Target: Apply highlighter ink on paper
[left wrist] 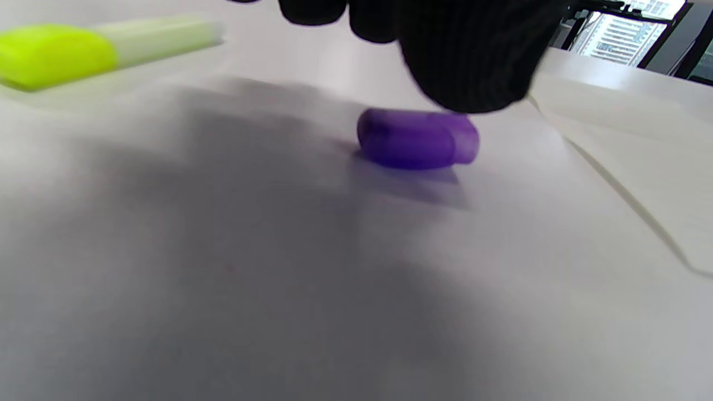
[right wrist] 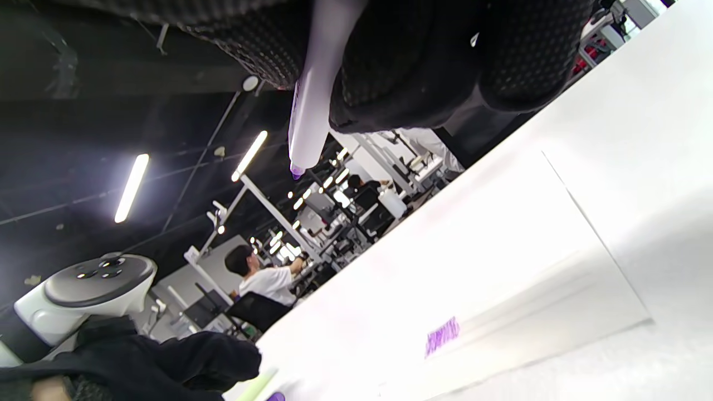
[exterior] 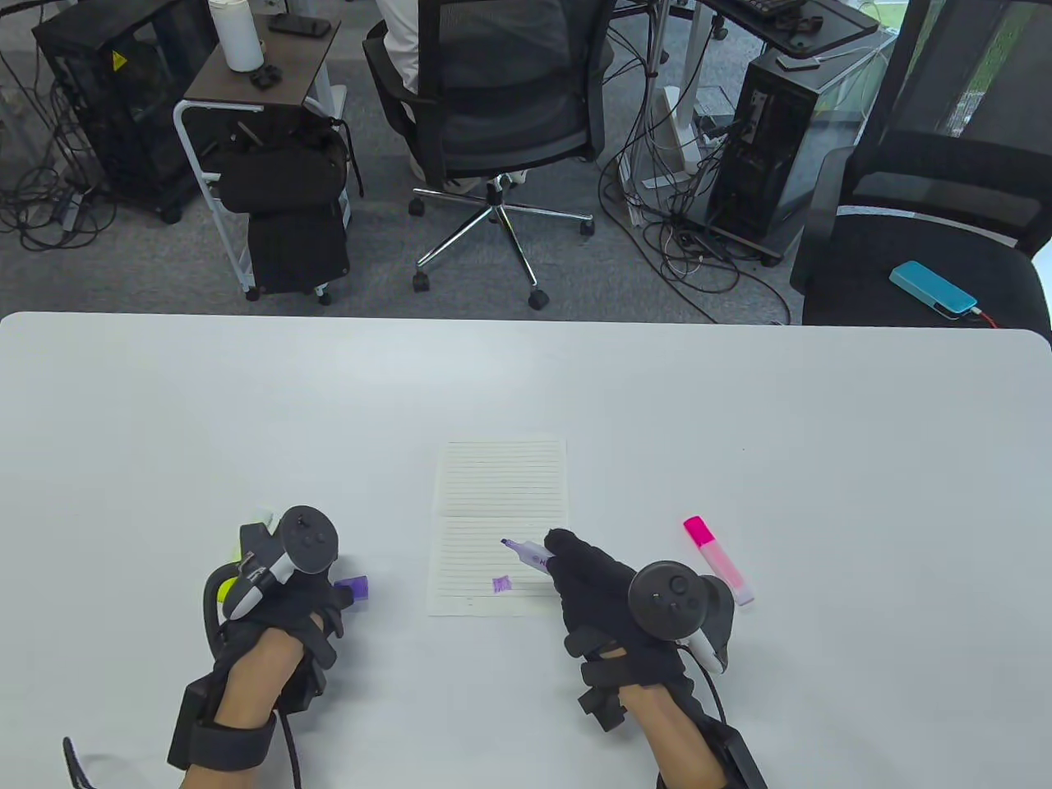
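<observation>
Open-plan office, seen from a white table [exterior: 740,394].

Mesh swivel chairs [exterior: 501,107] stand on grey carpet [exterior: 148,271], tower PCs [exterior: 760,156] sit on the floor amid tangled cables [exterior: 682,246], and a rolling side table [exterior: 255,74] holds a bottle [exterior: 234,33]. The right wrist view shows strip lights [right wrist: 132,186] and rows of desks [right wrist: 356,211].
</observation>
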Motion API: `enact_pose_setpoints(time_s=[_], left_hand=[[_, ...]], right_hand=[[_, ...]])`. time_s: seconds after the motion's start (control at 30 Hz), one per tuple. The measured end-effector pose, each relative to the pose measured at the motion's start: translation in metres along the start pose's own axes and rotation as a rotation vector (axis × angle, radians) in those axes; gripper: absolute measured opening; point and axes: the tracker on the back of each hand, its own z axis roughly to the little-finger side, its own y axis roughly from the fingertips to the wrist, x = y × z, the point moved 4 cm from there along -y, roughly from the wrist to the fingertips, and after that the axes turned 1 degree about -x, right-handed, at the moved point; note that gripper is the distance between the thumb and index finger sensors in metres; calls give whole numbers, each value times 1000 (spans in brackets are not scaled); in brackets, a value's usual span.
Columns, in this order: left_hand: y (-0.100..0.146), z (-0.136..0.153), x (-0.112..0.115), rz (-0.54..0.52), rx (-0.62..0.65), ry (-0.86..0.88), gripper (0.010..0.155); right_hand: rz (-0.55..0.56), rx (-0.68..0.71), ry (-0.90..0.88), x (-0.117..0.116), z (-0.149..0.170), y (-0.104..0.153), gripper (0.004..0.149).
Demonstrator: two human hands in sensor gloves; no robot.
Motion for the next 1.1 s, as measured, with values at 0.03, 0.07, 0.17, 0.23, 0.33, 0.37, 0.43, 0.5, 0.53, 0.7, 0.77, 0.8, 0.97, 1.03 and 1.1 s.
enact_pose_setpoints(time_s=[0.03, 0.07, 0.17, 0.23, 0.33, 0.37, 0.43, 0.5, 0.53, 0.7, 0.77, 0.8, 0.97, 1.03, 1.1], left_hand=[[-2, -3, 4, 17, 3, -21, 75], [-4, -7, 8, 21, 10, -57, 75], [-10, -11, 15, 35, 0, -115, 71], [-15, -13, 19, 42, 21, -112, 67], [-17, -15, 19, 40, 48, -101, 64], [-17, -16, 19, 42, 60, -118, 64], [-17, -18, 18, 32, 78, -137, 64], [-14, -21, 16, 8, 106, -149, 65], [-9, -26, 12, -19, 141, -133, 65], [27, -68, -7, -178, 443, 25, 67], [39, -82, -9, -223, 532, 48, 66], [43, -86, -9, -233, 555, 53, 66], [57, -105, -7, -247, 657, 89, 66], [61, -109, -5, -253, 659, 72, 66], [65, -114, -4, -267, 680, 57, 66]], right_hand=[[-2, 1, 1, -1, 0, 0, 42], [-11, 1, 2, -2, 0, -1, 42], [-14, 8, 3, -4, -1, 0, 42], [-18, 7, 5, -4, -1, -1, 41], [-24, 3, 7, -4, -1, -1, 41], [-25, 4, 9, -5, -1, -1, 41], [-28, 5, 9, -5, -1, -1, 42], [-27, 11, 0, -5, -2, -1, 42], [-35, 13, -18, -5, -2, -1, 41], [-147, 61, -167, -13, -7, -2, 41], [-183, 74, -175, -18, -11, -2, 41], [-189, 77, -166, -20, -12, -2, 41], [-220, 101, -125, -26, -18, -1, 41], [-251, 109, -117, -30, -20, -1, 41], [-252, 111, -93, -32, -22, -1, 41]])
